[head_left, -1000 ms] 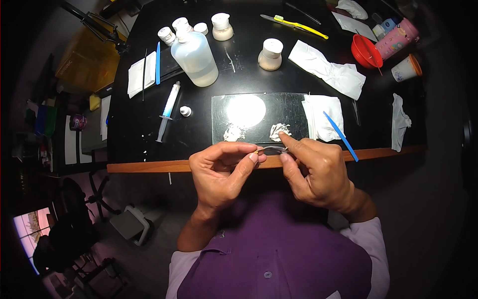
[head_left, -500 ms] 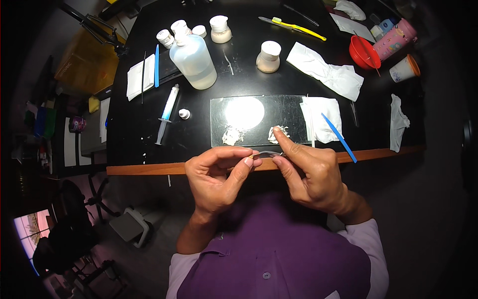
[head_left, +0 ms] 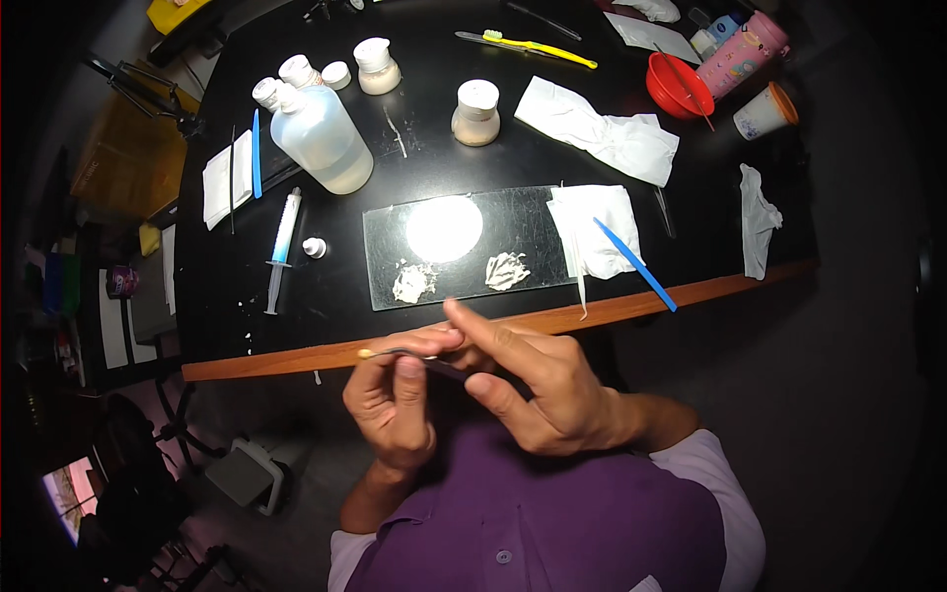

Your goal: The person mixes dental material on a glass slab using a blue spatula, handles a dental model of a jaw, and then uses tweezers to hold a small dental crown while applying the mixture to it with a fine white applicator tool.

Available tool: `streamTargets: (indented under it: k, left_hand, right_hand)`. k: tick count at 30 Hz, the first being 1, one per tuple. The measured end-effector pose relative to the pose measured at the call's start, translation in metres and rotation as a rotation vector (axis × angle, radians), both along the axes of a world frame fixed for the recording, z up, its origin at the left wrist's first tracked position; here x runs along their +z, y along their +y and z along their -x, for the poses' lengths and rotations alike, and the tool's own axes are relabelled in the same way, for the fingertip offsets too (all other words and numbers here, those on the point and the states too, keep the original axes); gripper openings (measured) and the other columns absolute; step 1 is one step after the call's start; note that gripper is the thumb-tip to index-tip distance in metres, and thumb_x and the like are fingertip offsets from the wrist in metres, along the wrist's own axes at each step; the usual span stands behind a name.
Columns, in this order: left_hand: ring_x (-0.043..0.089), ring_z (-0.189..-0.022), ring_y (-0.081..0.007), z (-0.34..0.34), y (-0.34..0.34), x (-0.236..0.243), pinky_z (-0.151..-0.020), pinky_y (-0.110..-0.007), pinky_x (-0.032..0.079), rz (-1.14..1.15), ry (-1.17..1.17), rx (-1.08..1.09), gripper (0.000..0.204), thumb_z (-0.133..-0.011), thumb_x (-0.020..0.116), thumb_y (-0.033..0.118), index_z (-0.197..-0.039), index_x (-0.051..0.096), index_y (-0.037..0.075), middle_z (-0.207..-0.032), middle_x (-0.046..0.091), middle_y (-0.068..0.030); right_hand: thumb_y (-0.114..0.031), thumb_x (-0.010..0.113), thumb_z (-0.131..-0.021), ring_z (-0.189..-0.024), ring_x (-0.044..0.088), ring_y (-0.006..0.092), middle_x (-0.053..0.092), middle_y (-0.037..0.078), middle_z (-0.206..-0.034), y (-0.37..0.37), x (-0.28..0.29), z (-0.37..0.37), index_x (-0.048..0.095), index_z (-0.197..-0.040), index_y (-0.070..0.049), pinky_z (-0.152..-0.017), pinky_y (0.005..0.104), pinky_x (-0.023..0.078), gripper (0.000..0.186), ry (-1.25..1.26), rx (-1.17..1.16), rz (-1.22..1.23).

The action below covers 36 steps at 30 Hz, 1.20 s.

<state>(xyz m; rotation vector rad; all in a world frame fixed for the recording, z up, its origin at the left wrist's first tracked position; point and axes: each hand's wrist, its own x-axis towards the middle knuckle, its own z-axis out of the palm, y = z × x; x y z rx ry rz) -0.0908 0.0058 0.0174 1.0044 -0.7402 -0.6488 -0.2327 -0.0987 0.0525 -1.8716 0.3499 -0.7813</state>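
My left hand [head_left: 393, 419] pinches a thin curved strip [head_left: 400, 351] between thumb and fingers, just in front of the table's wooden edge. The strip's yellowish tip pokes out at the left. Close beside it on the right is my right hand [head_left: 543, 395], index finger stretched forward and thumb apart, with nothing seen in it. Whether its other fingers touch the left fingertips is hard to tell. Beyond both hands lies a glass slab [head_left: 459, 281] bearing two smears of whitish paste, a left one [head_left: 414, 283] and a right one [head_left: 507, 271].
Left of the slab are a syringe [head_left: 284, 247], a small white cap [head_left: 315, 248] and a large squeeze bottle [head_left: 326, 143]. A blue spatula [head_left: 636, 264] rests on white tissue [head_left: 602, 222] at the right. Farther back are a jar [head_left: 476, 113], a yellow toothbrush [head_left: 538, 47] and a red bowl [head_left: 676, 89].
Both hands have drawn back toward me and left. My right thumb has come away from the strip's right end, and the strip now points its tip left. The view has shifted.
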Motion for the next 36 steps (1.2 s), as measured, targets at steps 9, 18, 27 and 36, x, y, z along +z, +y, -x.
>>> streamTargets:
  k: [9, 18, 27, 36]
  left_hand:
    - [0.048, -0.067, -0.0038, -0.054, 0.037, 0.011, -0.058, -0.019, 0.04, -0.299, -0.038, 0.108, 0.017, -0.116, 0.051, 0.013, -0.113, 0.06, 0.0, -0.088, 0.059, -0.0034]
    - [0.051, -0.073, -0.0036, -0.064, 0.041, 0.002, -0.06, -0.019, 0.04, -0.296, 0.01, 0.101, 0.014, -0.113, 0.052, 0.01, -0.11, 0.06, -0.002, -0.102, 0.066, -0.0078]
    - [0.05, -0.071, -0.0022, -0.06, 0.024, 0.025, -0.06, -0.018, 0.037, -0.393, -0.101, 0.008, 0.008, -0.108, 0.062, 0.007, -0.107, 0.062, -0.002, -0.092, 0.063, -0.0026]
    - [0.051, -0.054, -0.0096, -0.045, -0.082, 0.064, -0.052, -0.028, 0.039, -0.335, -0.771, -0.222, 0.021, -0.085, 0.081, -0.002, -0.087, 0.06, 0.0, -0.075, 0.066, -0.0063]
  right_hand:
    - [0.002, 0.079, -0.088, -0.069, 0.064, 0.0243, 0.067, 0.013, -0.083, -0.053, 0.004, 0.046, 0.067, -0.091, 0.002, -0.065, 0.036, 0.051, 0.012, 0.59, -0.49, 0.265]
    - [0.001, 0.079, -0.086, -0.062, 0.06, 0.018, 0.064, 0.01, -0.076, -0.05, 0.003, 0.041, 0.064, -0.09, 0.001, -0.061, 0.0329, 0.051, 0.015, 0.64, -0.53, 0.229]
    - [0.005, 0.074, -0.086, -0.062, 0.057, 0.0114, 0.063, 0.008, -0.079, -0.044, 0.008, 0.053, 0.074, -0.12, 0.007, -0.059, 0.0266, 0.049, 0.034, 0.53, -0.596, 0.115]
    - [0.012, 0.066, -0.088, -0.067, 0.055, 0.0095, 0.059, 0.006, -0.084, -0.032, 0.004, 0.104, 0.073, -0.133, 0.006, -0.058, 0.0249, 0.045, 0.045, 0.544, -0.503, 0.266]
